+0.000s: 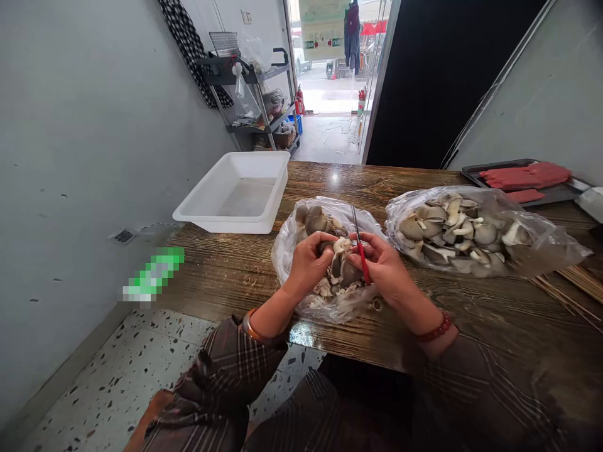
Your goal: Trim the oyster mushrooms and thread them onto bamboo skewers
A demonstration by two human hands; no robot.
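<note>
My left hand (307, 262) is closed on an oyster mushroom (340, 252), gripping its left side over an open clear plastic bag (285, 251). From the right, my right hand (384, 267) has its fingers around red-handled scissors (363, 262), whose metal blades point away from me. Its fingertips also meet the mushroom's pale stem. Grey-brown mushrooms (316, 220) lie in the far part of this bag, and small pale pieces (325, 289) lie nearer me. A second clear bag, filled with loose oyster mushrooms (464, 229), rests to the right of my right hand.
A white plastic tub (226, 221) stands at the table's far left. Pink-red strips (525, 176) lie on a dark tray (471, 171) at the far right, with thin wooden skewers (577, 289) nearer me. Beyond the wooden table (226, 270) are a shelf cart (254, 78) and a doorway.
</note>
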